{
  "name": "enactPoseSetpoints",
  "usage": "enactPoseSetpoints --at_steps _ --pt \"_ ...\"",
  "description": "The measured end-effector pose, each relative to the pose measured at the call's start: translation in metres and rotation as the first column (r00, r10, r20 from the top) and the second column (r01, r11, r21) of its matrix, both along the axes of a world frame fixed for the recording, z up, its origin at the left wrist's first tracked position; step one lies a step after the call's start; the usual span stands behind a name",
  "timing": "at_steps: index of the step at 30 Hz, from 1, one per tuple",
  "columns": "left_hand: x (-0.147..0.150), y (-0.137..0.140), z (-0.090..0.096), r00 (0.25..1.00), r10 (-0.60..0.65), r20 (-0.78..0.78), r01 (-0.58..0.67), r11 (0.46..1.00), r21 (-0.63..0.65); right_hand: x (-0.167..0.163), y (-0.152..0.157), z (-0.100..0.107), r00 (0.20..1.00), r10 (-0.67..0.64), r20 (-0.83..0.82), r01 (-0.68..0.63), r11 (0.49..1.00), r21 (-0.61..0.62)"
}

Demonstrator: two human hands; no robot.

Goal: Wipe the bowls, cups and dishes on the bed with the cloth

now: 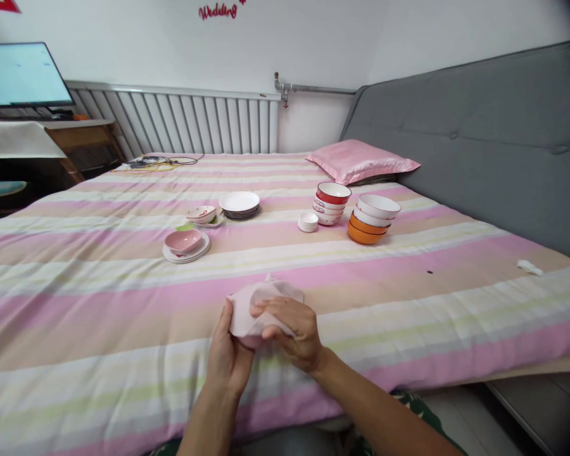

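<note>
A pale pink cloth (242,310) is between my two hands, just above the near part of the bed. My left hand (230,354) grips its left side, with the thumb on the near edge and the fingers underneath. My right hand (292,329) lies over the right side, its fingers curled and pressed on the fabric. A deeper pink patch shows low between the hands; whether a dish lies under the cloth I cannot tell. Beyond to the left, a pink bowl (183,240) rests on a stack of white plates (204,248).
Farther back are small dishes (201,214), stacked plates (240,201), little white dishes (308,221), red-and-white bowls (333,193), and a leaning stack of white and orange bowls (367,235). A pink pillow (361,159) lies by the grey headboard (479,120). Cables (164,162) lie far left; a crumpled white scrap (530,267) lies right.
</note>
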State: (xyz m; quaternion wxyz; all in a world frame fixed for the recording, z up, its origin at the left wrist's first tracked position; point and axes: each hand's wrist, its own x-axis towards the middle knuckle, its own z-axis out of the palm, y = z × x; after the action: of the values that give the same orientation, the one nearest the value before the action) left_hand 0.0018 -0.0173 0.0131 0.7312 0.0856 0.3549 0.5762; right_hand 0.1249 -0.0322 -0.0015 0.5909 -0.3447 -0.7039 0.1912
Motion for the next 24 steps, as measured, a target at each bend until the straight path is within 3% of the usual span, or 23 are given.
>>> enactPoseSetpoints --at_steps 1,3,5,9,15,17,20,24 --pt "0.0 0.001 0.0 0.999 0.044 -0.02 -0.044 0.999 0.015 -0.001 0.001 0.0 0.996 -0.011 -0.093 -0.003 0.99 -0.143" --pt "0.001 0.002 -0.001 0.994 0.083 -0.076 -0.081 0.996 0.029 -0.002 0.004 -0.001 0.958 -0.041 -0.284 -0.077 0.916 -0.393" --pt "0.003 0.002 -0.003 0.988 0.07 -0.136 -0.067 0.997 0.029 -0.003 0.009 -0.001 0.879 -0.096 -0.467 -0.184 0.835 -0.518" --pt "0.004 0.003 -0.013 0.967 0.047 -0.249 -0.047 0.999 0.005 -0.001 0.019 -0.003 0.685 -0.22 -0.695 -0.34 0.747 -0.571" --pt "0.001 0.007 -0.017 0.944 0.02 -0.328 -0.024 1.0 -0.009 0.002 0.024 -0.002 0.473 -0.187 -0.861 -0.612 0.634 -0.474" --pt "0.001 0.008 -0.016 0.953 0.008 -0.303 -0.015 1.0 -0.021 0.004 0.027 -0.001 0.402 -0.192 -0.895 -0.639 0.642 -0.424" --pt "-0.001 0.009 -0.013 0.961 0.029 -0.275 -0.047 0.997 -0.06 0.013 0.033 0.002 0.346 -0.209 -0.915 -0.581 0.718 -0.384" --pt "-0.004 0.011 -0.008 0.977 0.035 -0.212 -0.048 0.997 -0.058 0.023 0.035 0.007 0.392 -0.166 -0.905 -0.505 0.784 -0.362"
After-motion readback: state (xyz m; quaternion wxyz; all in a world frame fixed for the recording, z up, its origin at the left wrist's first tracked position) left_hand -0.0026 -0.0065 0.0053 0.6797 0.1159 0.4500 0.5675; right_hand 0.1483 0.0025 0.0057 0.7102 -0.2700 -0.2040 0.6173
